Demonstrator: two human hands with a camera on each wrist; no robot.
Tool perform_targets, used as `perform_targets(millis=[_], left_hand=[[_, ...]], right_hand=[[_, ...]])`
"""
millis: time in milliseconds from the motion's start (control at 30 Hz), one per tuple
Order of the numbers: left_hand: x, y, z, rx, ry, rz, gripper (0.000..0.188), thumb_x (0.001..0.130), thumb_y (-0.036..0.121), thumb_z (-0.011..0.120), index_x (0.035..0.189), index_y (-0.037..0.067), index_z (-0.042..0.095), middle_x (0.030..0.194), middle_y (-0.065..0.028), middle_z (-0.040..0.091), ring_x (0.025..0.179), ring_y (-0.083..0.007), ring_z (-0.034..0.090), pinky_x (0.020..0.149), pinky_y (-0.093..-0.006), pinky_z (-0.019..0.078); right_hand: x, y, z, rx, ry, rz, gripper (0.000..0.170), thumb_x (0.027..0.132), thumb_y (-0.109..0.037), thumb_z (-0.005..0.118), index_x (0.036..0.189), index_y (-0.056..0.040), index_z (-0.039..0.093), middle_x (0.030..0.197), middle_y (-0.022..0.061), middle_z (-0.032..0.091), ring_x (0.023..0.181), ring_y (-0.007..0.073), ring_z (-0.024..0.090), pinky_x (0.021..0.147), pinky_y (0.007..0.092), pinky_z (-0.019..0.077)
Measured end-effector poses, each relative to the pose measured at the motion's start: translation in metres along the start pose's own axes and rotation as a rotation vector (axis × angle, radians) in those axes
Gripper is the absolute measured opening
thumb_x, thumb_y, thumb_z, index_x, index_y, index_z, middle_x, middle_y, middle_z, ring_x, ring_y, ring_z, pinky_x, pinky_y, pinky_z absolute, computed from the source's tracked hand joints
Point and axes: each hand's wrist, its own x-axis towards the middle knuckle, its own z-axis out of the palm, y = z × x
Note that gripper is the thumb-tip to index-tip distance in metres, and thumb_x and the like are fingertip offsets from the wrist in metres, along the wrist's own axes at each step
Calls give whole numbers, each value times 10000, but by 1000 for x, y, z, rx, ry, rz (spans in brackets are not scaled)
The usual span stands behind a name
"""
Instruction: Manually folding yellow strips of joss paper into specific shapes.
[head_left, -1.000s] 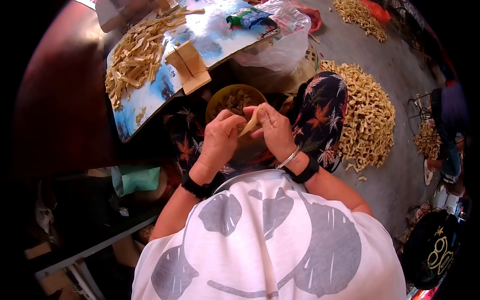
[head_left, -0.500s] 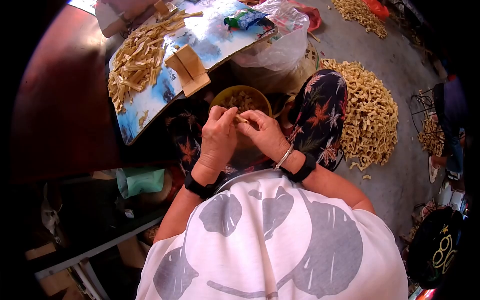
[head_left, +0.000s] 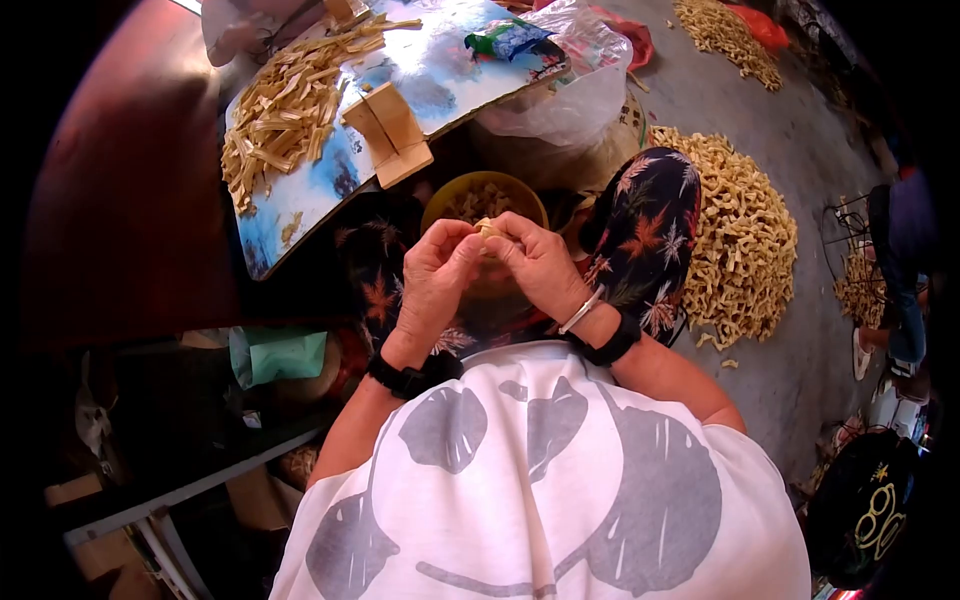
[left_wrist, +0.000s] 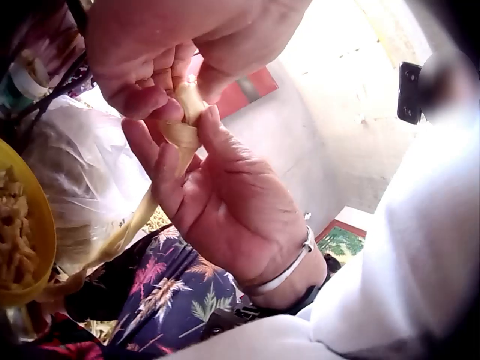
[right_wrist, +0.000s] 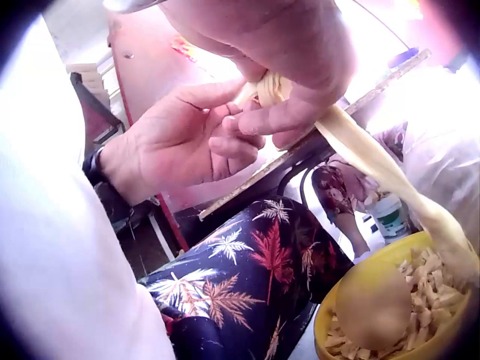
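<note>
Both hands meet over a yellow bowl [head_left: 543,208] between the knees. Between thumb and fingertips, my left hand [head_left: 432,275] pinches one end of a pale yellow strip [left_wrist: 180,136]. My right hand [head_left: 545,268] pinches the same strip close beside it, its thumb pressed on a fold. In the right wrist view the strip [right_wrist: 375,154] is wound into a small loop at the fingers, and its loose tail trails down toward the bowl. Short pale pieces [right_wrist: 431,300] fill the bowl. Part of the loop is hidden by the fingers.
A blue-and-white tabletop [head_left: 335,185] at front left bears a heap of flat yellow strips [head_left: 285,120] and a tan board piece [head_left: 388,135] at its edge. Right of the knee, a large pile of knotted pieces [head_left: 740,240] covers the floor. A clear plastic bag [head_left: 560,115] stands ahead.
The hands have drawn together, fingertips now meeting at the strip. A second ago the strip stretched out from the right hand; now only a small folded bit shows in the head view.
</note>
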Motion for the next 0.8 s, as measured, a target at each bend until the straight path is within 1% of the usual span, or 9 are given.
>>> perform_targets(millis=[67,167,300,400,433,500,633,733,800], left_hand=[[1,-4,-2,-19,10,16,76,966,96,613,1011,38,633,808,29,601,632,-30,494,565,-162,401],[3,-5,-6,53,61,117,39,944,59,622,968,37,642,790,40,594,650,-22,490,577,-164,402],[7,2,-13,127,154,109,22,914,10,629,899,17,644,739,43,584,676,-25,496,610,-184,424],[10,4,-25,-211,120,-96,79,949,63,603,1005,16,634,825,-4,622,675,-67,533,628,-225,480],[10,0,-26,-446,95,-155,110,959,81,596,1043,14,624,863,-18,633,684,-79,547,638,-236,495],[10,-5,-28,-774,-42,-228,236,983,167,590,1171,25,575,997,-54,655,818,-124,618,733,-254,519],[-9,-11,3,-626,-84,-278,317,968,153,611,1247,10,566,1142,-93,656,1030,-172,632,924,-329,502],[-4,-12,0,-581,-68,-224,254,969,146,608,1188,17,601,1135,-90,659,1028,-159,630,934,-318,496],[-3,-8,-3,-465,-56,-142,189,978,146,596,1106,11,631,1011,-59,674,922,-122,624,866,-267,492]], right_hand=[[-4,-11,2,-345,63,-189,228,1006,-216,534,1060,-14,625,949,79,693,758,126,674,655,236,568],[-5,-20,0,87,76,197,221,999,-213,540,1022,-19,643,877,87,692,644,126,655,580,260,555],[-8,-16,-10,-171,-114,240,217,988,-203,552,906,-21,637,785,87,679,582,173,648,527,324,514],[-14,-18,-5,-505,36,-234,165,956,-157,580,881,-15,616,772,136,654,647,286,649,573,367,500],[-14,-17,-2,-459,88,-226,127,924,-131,607,883,-11,605,780,173,625,732,365,620,630,400,486],[-12,-13,-1,-397,145,-112,126,921,-130,608,884,-10,607,796,169,630,751,361,624,643,398,491],[-10,-15,8,-442,183,-198,116,913,-125,619,894,-11,616,845,170,644,780,348,637,658,404,494],[-8,-5,12,-478,169,-355,102,912,-109,616,915,-7,622,876,169,649,806,347,641,685,399,507],[-4,-11,3,-485,158,-250,194,877,-175,681,952,-2,634,870,155,628,814,308,640,714,378,519]])
